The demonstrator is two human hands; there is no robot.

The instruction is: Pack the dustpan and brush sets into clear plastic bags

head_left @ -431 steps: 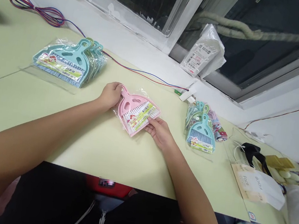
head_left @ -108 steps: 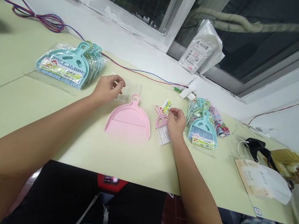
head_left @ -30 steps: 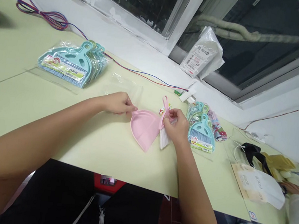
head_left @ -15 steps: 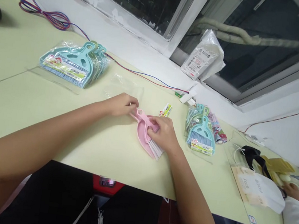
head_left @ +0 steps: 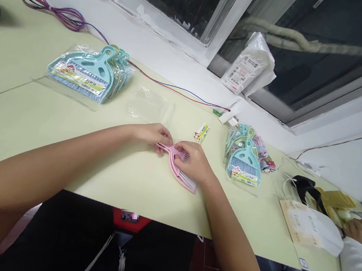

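Note:
My left hand (head_left: pixel 155 134) is closed on the handle end of a small pink dustpan (head_left: pixel 174 168). A pink brush with white bristles (head_left: pixel 187 181) lies against the pan, its handle lined up with the pan's handle. Around the brush body wraps my right hand (head_left: pixel 195 162), thumb on top, hiding part of brush and pan. Behind my hands a printed label card (head_left: pixel 202 132) lies on the table, and a flat clear plastic bag (head_left: pixel 148 104) is to its left.
Bagged blue dustpan sets (head_left: pixel 82 71) are stacked at the left, with more bagged sets (head_left: pixel 244 161) at the right. Coiled wire (head_left: pixel 66 18) runs along the wall. A wrapped box (head_left: pixel 245 68) sits on the sill. At far right, another person's hand (head_left: pixel 360 230) is near a paper bag (head_left: pixel 309 225).
The pink brush has come closer into line with the dustpan, their handles now together in my left hand. My left hand has shifted slightly down and right; my right hand keeps its hold.

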